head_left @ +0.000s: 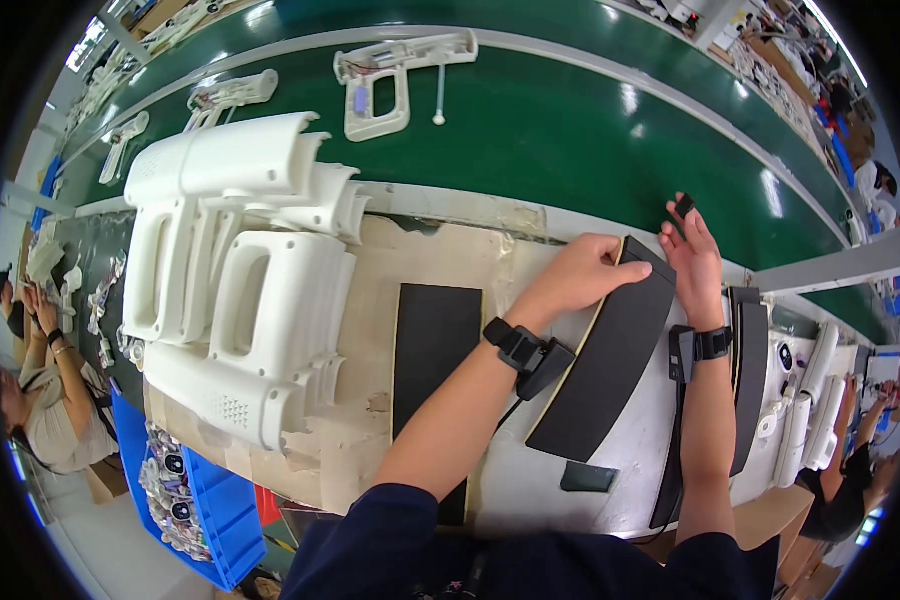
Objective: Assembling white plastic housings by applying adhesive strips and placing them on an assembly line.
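My left hand [592, 277] grips the upper end of a black foam sheet [610, 355] with a pale edge, its thumb lying across the top face. The sheet slants over the light work surface. Beside that sheet's upper corner, my right hand [692, 262] is raised and holds a small black piece [684, 205] at its fingertips. Another black foam sheet [436, 345] lies left of my left forearm, which partly covers it. Further black strips [752, 385] lie to the right of my right forearm. A small dark rectangular piece [588, 477] rests below the gripped sheet.
White plastic handled housings [280, 290] are stacked on the left. Beyond the table runs a green conveyor [530, 120] carrying partly assembled white housings [375, 105]. A blue bin [225, 510] of small parts sits at lower left. White tubular parts [795, 440] lie far right. Other people work at both sides.
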